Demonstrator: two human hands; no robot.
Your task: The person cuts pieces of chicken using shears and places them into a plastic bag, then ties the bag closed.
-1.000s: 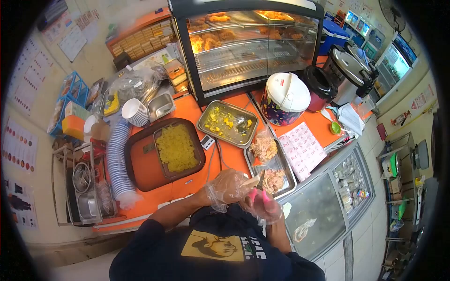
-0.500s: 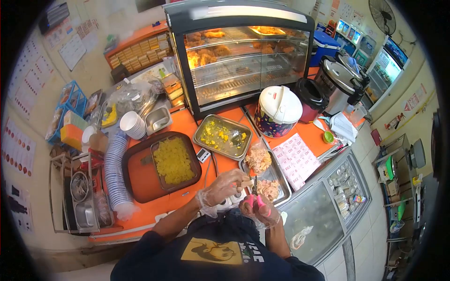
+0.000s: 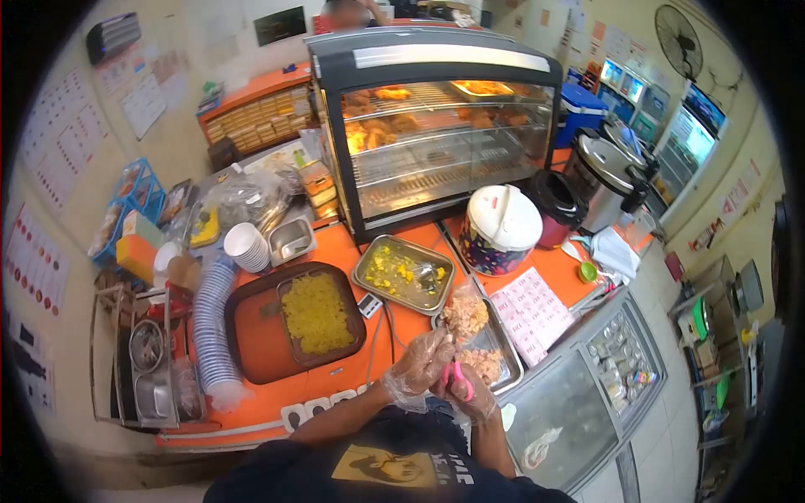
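My right hand point(image 3: 472, 397), in a clear plastic glove, grips pink-handled scissors point(image 3: 458, 379). Their blades are mostly hidden behind my left hand point(image 3: 422, 365), also gloved, whose fingers are closed close to the scissors. What the left fingers hold, if anything, is hidden. Just beyond both hands lies a metal tray point(image 3: 509, 356) with two heaps of pale pinkish pieces that look like cut meat, a far heap point(image 3: 466, 317) and a near heap point(image 3: 483, 365).
Ahead stand a metal tray of yellow pieces point(image 3: 402, 272), a brown tray point(image 3: 251, 335) of yellowish food, a lidded white pot point(image 3: 501, 226) and a heated display case point(image 3: 444, 151). Stacked cups point(image 3: 215, 323) lie left. A glass-topped freezer point(image 3: 558, 427) is right. Behind the case is a person point(image 3: 345, 15).
My left hand has moved right, close against the scissors; a pale piece seen between its fingers before is now hidden. The view has shifted slightly, and a person now shows behind the case.
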